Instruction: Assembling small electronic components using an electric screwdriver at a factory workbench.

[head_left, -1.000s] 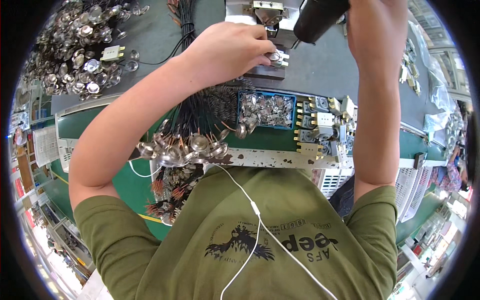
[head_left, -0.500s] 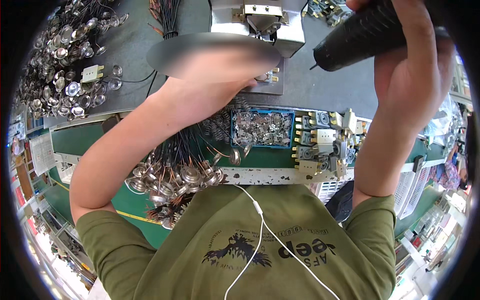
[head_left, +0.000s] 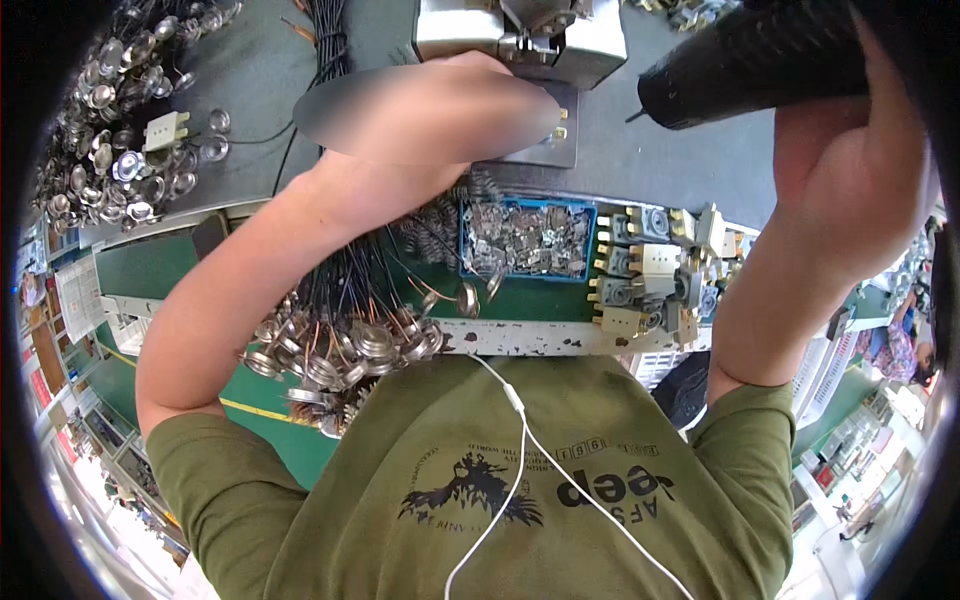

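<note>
My left hand point(head_left: 400, 150) reaches over the metal plate point(head_left: 550, 152) in front of a metal fixture point(head_left: 590, 45). A blurred patch covers much of that hand, so its fingers and anything in them do not show. Just right of it, brass terminals point(head_left: 560, 125) stick out over the plate. At the upper right my right hand point(head_left: 850, 190) is wrapped round a black electric screwdriver point(head_left: 755, 70) with a ribbed body. Its thin tip points left and hangs apart from the plate.
A blue tray point(head_left: 528, 275) of small metal clips lies on the near ledge. White switch bodies point(head_left: 655, 265) are piled to its right. Wired metal discs point(head_left: 370, 342) hang over the ledge's left, beside springs. More discs point(head_left: 120, 165) and a black wire bundle point(head_left: 330, 40) lie on the bench.
The view has shifted a little, and the bench items sit higher. My right hand and the screwdriver have moved right. The left fingertip seen beside a round metal part is now hidden.
</note>
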Motion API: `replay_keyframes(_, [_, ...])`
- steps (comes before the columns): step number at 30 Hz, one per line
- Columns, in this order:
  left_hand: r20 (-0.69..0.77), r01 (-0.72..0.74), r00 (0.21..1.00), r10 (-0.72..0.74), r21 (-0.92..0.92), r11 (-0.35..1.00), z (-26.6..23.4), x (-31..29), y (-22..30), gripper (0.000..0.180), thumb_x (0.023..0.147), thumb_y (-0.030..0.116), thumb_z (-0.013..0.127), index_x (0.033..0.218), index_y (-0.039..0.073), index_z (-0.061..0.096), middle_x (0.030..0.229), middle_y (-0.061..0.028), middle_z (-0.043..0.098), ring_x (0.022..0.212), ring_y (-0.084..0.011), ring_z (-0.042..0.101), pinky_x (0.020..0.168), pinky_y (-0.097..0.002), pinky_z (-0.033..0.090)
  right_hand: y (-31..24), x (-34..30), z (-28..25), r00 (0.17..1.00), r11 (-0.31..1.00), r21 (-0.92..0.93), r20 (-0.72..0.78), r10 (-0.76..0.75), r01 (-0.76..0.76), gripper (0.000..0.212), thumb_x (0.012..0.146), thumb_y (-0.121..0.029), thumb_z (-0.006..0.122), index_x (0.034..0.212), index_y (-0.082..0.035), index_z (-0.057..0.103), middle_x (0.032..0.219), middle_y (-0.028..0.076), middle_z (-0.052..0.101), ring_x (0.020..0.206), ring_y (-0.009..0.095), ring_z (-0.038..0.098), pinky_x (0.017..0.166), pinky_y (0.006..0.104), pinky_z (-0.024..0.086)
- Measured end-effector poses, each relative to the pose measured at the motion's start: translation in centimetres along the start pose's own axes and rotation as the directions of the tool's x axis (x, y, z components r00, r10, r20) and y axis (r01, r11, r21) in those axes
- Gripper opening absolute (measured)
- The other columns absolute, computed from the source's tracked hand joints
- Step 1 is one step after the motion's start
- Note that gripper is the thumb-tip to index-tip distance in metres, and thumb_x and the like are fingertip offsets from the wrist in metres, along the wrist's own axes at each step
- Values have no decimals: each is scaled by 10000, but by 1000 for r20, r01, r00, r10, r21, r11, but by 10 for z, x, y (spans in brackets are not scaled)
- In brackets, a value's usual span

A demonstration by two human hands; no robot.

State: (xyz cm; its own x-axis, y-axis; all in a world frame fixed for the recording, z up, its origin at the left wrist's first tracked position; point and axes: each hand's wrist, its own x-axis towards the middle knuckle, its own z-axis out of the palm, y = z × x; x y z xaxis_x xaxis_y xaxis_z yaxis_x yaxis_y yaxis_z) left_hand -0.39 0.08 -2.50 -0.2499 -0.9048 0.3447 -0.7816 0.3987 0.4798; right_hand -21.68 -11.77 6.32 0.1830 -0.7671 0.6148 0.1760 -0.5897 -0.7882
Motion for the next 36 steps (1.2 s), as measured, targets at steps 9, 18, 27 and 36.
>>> replay_keyframes(9, [-42,-144,987,152,158,977,-6,4,2,393,841,112,745,1231,155,716,1112,-31,674,1022,-255,661,867,-389,535,16,-6,-41,996,996,28,-14,85,-84,314,986,-240,716,1124,32,638,778,88,656,629,142,621,594,255,505])
replay_keyframes(18, [522,-482,730,441,-64,874,6,3,34,60,771,118,701,806,99,747,889,-44,719,970,-218,702,871,-348,546,13,13,-46,999,995,86,-4,48,-47,318,989,-237,710,1127,39,633,771,90,650,617,144,614,585,256,502])
replay_keyframes(27, [499,-496,722,480,-111,861,14,-2,34,54,832,140,665,853,91,675,864,-34,694,935,-221,704,796,-378,535,-45,17,14,995,981,167,16,-103,99,323,991,-235,705,1130,46,628,765,93,645,605,146,607,577,256,500])
replay_keyframes(36, [326,-425,812,484,-237,874,9,-2,26,132,860,116,644,982,67,657,925,-71,659,978,-265,674,859,-406,533,-23,27,61,989,904,400,-57,-138,149,216,960,-28,654,1122,107,603,996,232,689,639,211,632,589,368,525])
